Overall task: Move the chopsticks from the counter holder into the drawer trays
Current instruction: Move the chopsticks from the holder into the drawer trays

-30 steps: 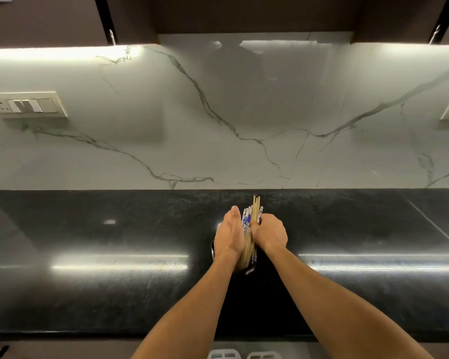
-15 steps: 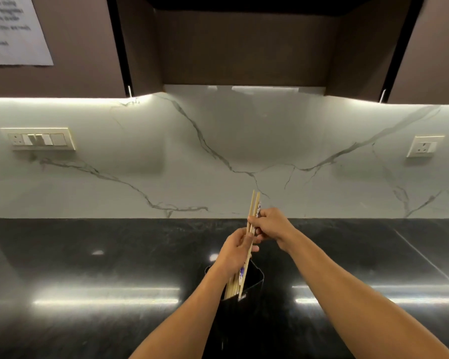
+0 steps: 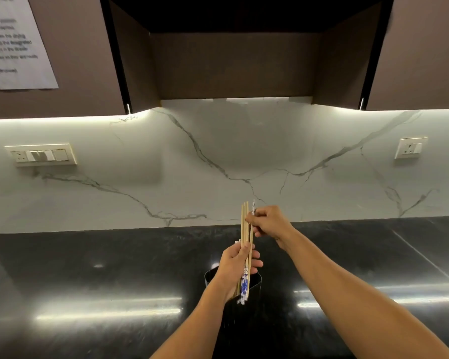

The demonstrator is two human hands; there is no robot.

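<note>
Black counter [image 3: 88, 268], marble backsplash behind. Left hand [image 3: 237, 265] wrapped around chopsticks [image 3: 245, 224] above holder [image 3: 255, 281]; right hand [image 3: 270, 221] pinching tops. Next, probably: carry down to drawer, unseen.

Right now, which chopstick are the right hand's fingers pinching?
The blue-and-white patterned chopstick at the bundle's right edge. The right hand pinches it near the top; the plain wooden chopsticks beside it sit only in the left hand.

the left hand [image 3: 237, 265] covers the middle of the chopsticks [image 3: 245, 224]. the forearm hides most of the black holder [image 3: 255, 282]; its base is indistinct against the dark counter [image 3: 88, 255]. the printed notice [image 3: 13, 45] is cropped at the left edge, its text too blurred to read.
</note>
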